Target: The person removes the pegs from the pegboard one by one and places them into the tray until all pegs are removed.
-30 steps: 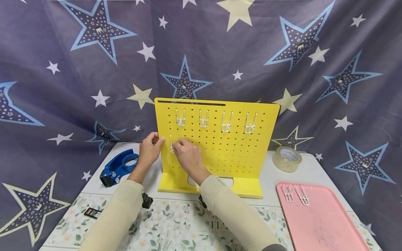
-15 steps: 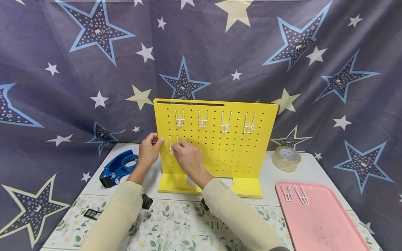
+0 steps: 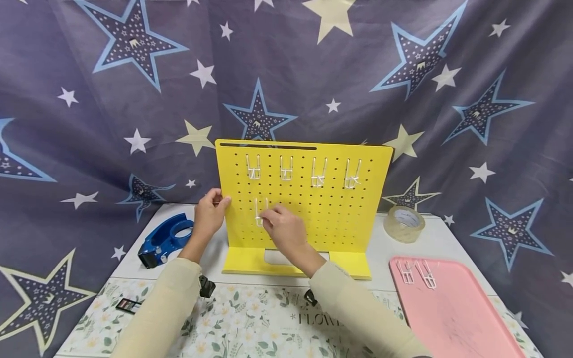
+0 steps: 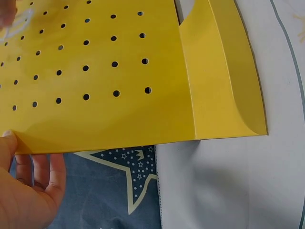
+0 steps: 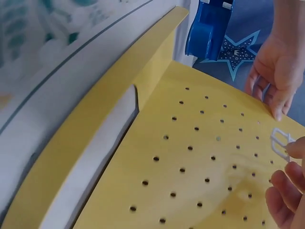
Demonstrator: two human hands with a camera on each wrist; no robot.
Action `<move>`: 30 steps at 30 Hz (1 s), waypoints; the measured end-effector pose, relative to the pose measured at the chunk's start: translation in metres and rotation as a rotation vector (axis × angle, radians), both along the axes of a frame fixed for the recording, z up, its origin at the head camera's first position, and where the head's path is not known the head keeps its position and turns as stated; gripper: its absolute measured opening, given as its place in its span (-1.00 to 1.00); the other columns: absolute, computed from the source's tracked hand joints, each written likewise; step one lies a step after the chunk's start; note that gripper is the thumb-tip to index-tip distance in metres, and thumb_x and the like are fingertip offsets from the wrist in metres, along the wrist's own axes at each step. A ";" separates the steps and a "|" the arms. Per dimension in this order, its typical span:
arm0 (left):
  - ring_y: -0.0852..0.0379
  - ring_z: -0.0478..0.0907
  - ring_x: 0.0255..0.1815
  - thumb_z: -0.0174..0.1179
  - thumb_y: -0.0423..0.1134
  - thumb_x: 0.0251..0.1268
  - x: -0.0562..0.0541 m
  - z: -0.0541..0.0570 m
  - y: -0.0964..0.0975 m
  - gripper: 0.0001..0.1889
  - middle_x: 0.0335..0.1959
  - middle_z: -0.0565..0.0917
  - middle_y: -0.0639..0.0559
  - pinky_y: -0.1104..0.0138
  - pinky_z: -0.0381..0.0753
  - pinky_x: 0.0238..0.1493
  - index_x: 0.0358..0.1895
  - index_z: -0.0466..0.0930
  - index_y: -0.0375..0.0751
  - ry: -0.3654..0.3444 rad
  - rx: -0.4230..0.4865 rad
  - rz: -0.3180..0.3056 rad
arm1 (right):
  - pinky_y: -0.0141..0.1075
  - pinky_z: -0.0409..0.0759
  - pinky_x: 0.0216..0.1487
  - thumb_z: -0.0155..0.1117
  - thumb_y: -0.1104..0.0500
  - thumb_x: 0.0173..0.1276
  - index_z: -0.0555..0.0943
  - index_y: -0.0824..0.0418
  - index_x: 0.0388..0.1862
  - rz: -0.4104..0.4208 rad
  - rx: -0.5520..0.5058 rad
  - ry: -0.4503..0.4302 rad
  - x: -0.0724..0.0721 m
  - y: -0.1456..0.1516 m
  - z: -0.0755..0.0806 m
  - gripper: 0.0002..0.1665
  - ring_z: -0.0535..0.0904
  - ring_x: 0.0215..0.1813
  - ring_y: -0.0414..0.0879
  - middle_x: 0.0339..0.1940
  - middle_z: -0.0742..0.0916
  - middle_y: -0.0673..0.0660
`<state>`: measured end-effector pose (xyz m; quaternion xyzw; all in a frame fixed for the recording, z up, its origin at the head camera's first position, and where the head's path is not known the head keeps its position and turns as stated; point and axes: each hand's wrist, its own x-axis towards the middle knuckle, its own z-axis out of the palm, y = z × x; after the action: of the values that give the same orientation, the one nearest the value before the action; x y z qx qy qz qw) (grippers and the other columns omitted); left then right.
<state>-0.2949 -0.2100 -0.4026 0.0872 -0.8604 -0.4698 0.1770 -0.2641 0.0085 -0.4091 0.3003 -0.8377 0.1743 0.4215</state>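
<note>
A yellow pegboard (image 3: 331, 219) stands upright on its base. My left hand (image 3: 209, 213) grips its left edge, the thumb (image 4: 7, 139) on the front face and the other fingers behind. Between thumb and fingertips, my right hand (image 3: 288, 231) pinches a white wire hook (image 3: 256, 206) at the board's left-middle part. In the right wrist view the hook's looped end (image 5: 273, 138) shows at the fingertips; the fingers partly cover the rest. Along the top of the board hang several similar white hooks (image 3: 253, 173) in a row.
On the right lies a pink tray (image 3: 452, 318) bearing two white hooks (image 3: 406, 276). A clear tape roll (image 3: 403, 226) sits behind it. Left of the board are a blue tape dispenser (image 3: 166, 239) and a small black item (image 3: 128, 305). A starry cloth hangs behind the table.
My right hand has carried the hook rightward and slightly down across the board, away from the left edge. The left hand keeps its grip on the edge.
</note>
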 end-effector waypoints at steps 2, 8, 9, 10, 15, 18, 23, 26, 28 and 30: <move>-0.11 0.59 0.00 0.16 -0.11 0.54 -0.001 0.000 0.000 -0.71 0.01 0.67 -0.19 0.07 0.64 0.12 0.14 0.56 -0.18 0.003 0.000 -0.006 | -0.44 0.54 -0.55 0.49 0.18 0.26 0.81 -0.07 -0.27 -0.011 0.000 -0.024 0.002 0.010 0.001 -0.88 0.67 -0.47 -0.27 -0.37 0.76 -0.09; -0.11 0.59 0.03 0.15 -0.09 0.55 0.000 0.001 0.000 -0.71 0.03 0.66 -0.19 0.06 0.63 0.15 0.14 0.55 -0.18 -0.009 0.005 -0.005 | -0.46 0.43 -0.60 0.52 0.10 0.27 0.81 -0.10 -0.27 -0.053 0.000 -0.152 0.008 0.042 0.007 -0.92 0.60 -0.52 -0.27 -0.35 0.77 -0.10; -0.11 0.58 0.03 0.15 -0.09 0.55 0.000 0.001 0.000 -0.71 0.03 0.66 -0.19 0.06 0.63 0.14 0.14 0.54 -0.18 -0.012 0.007 -0.003 | -0.47 0.42 -0.59 0.52 0.09 0.27 0.81 -0.09 -0.27 -0.058 0.003 -0.172 0.009 0.048 0.007 -0.93 0.60 -0.52 -0.27 -0.34 0.78 -0.09; -0.11 0.58 0.03 0.15 -0.09 0.55 0.001 0.002 0.000 -0.71 0.03 0.66 -0.19 0.07 0.63 0.14 0.14 0.54 -0.18 -0.014 0.007 -0.001 | -0.47 0.42 -0.58 0.52 0.09 0.27 0.81 -0.09 -0.27 -0.062 0.004 -0.189 0.010 0.053 0.008 -0.93 0.60 -0.52 -0.26 -0.32 0.79 -0.09; -0.11 0.58 0.02 0.14 -0.09 0.56 0.002 0.002 0.001 -0.71 0.03 0.66 -0.19 0.08 0.62 0.12 0.14 0.54 -0.18 -0.018 0.005 -0.007 | -0.46 0.47 -0.54 0.53 0.14 0.25 0.81 -0.06 -0.30 -0.060 0.006 -0.284 0.017 0.085 0.008 -0.92 0.66 -0.46 -0.24 -0.28 0.81 -0.06; -0.11 0.59 0.02 0.13 -0.09 0.56 0.001 0.002 0.001 -0.70 0.03 0.66 -0.19 0.08 0.63 0.11 0.15 0.54 -0.18 -0.012 0.001 -0.012 | -0.41 0.53 -0.49 0.54 0.17 0.23 0.81 -0.05 -0.33 -0.063 -0.001 -0.337 0.020 0.105 0.009 -0.91 0.69 -0.43 -0.21 -0.29 0.81 -0.06; -0.12 0.59 0.01 0.14 -0.09 0.56 0.001 0.001 0.001 -0.71 0.03 0.66 -0.20 0.09 0.63 0.08 0.13 0.54 -0.19 -0.008 0.001 -0.013 | -0.33 0.60 -0.42 0.56 0.17 0.19 0.81 -0.02 -0.33 -0.074 0.001 -0.376 0.024 0.139 0.006 -0.90 0.68 -0.41 -0.19 -0.33 0.79 -0.05; -0.12 0.59 0.01 0.14 -0.09 0.56 0.001 0.001 0.001 -0.71 0.02 0.66 -0.20 0.09 0.63 0.08 0.13 0.54 -0.19 -0.012 -0.002 -0.012 | -0.30 0.62 -0.40 0.57 0.16 0.17 0.80 -0.01 -0.33 -0.083 0.007 -0.395 0.027 0.159 0.004 -0.90 0.68 -0.41 -0.19 -0.34 0.80 -0.03; -0.12 0.59 0.01 0.13 -0.09 0.56 0.000 0.001 0.001 -0.71 0.03 0.66 -0.19 0.09 0.63 0.08 0.13 0.54 -0.18 -0.014 -0.002 -0.011 | -0.29 0.63 -0.39 0.58 0.16 0.17 0.80 -0.01 -0.33 -0.098 0.008 -0.424 0.029 0.173 0.003 -0.90 0.67 -0.41 -0.18 -0.32 0.81 -0.01; -0.11 0.59 0.01 0.13 -0.08 0.56 0.000 0.001 0.001 -0.71 0.03 0.66 -0.19 0.09 0.63 0.08 0.14 0.54 -0.18 -0.016 -0.002 -0.011 | -0.29 0.62 -0.39 0.57 0.15 0.18 0.80 0.00 -0.33 -0.117 0.009 -0.463 0.031 0.186 0.003 -0.91 0.67 -0.41 -0.17 -0.30 0.83 0.03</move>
<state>-0.2950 -0.2093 -0.4016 0.0861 -0.8628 -0.4690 0.1678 -0.2327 0.1948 -0.4059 0.2052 -0.9288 0.2102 0.2260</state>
